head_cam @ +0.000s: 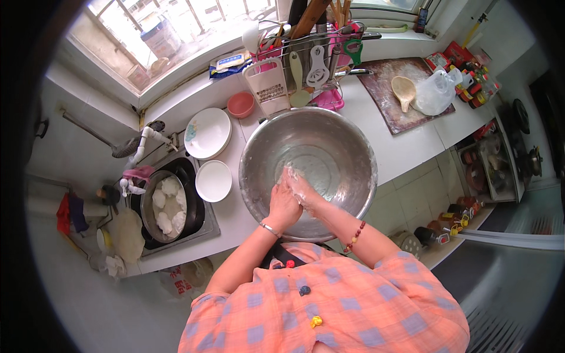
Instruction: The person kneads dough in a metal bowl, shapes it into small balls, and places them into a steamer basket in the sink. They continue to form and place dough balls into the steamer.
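Note:
A large stainless steel basin (pixel 348 145) stands on the counter in front of me, smeared inside with a whitish paste. Over its lower half, my left hand (pixel 286 206) and my right hand (pixel 300 185) press against each other. White paste coats the fingers of my right hand. Whether anything lies between the palms is hidden. A silver bangle is on my left wrist and a beaded bracelet on my right.
Left of the basin are stacked white plates (pixel 207 132), a white bowl (pixel 213 181) and a pot (pixel 144 207) of white lumps in the sink. Behind stand a grater (pixel 267 84) and utensil rack. A floured board (pixel 397 119) with a wooden scoop (pixel 403 90) and plastic bag (pixel 435 95) lies right.

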### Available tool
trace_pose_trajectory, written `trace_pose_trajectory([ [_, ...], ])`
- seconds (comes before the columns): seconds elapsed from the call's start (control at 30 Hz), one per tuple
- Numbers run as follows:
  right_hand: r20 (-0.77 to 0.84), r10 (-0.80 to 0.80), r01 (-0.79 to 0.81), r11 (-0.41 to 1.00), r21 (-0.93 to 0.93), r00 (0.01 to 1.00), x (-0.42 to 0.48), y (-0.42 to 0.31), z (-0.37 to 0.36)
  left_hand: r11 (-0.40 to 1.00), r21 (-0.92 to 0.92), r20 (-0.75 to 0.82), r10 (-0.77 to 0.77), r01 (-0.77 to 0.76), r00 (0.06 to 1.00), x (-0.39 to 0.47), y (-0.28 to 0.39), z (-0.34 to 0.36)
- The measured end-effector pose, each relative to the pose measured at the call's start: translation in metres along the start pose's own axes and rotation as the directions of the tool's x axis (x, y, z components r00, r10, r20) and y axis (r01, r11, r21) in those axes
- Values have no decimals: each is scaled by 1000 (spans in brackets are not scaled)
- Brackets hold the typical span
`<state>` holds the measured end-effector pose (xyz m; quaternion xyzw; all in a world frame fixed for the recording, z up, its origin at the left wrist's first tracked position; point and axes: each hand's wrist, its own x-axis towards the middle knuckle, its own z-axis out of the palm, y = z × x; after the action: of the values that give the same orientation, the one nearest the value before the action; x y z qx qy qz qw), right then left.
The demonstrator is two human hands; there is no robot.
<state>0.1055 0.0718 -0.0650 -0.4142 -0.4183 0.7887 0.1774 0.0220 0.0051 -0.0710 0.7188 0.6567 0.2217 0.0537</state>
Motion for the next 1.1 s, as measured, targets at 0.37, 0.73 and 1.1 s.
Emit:
trace_pose_trajectory([
  [0.37, 494, -488, 436, -237, -868, 720, 38, 35, -37, 3, -671, 519, -711, 741, 474, -16, -67, 34],
  [0.73, 14, 207, -207, 978, 30, 978, 111, 20, -79, -298, -667, 673, -634, 683, 381, -4, -53, 9],
  [1.1, 287, -579, 308, -66, -949, 763, 92, 16, -47, -559, -604, 770, -594, 568, 233, 4, -54, 15],
])
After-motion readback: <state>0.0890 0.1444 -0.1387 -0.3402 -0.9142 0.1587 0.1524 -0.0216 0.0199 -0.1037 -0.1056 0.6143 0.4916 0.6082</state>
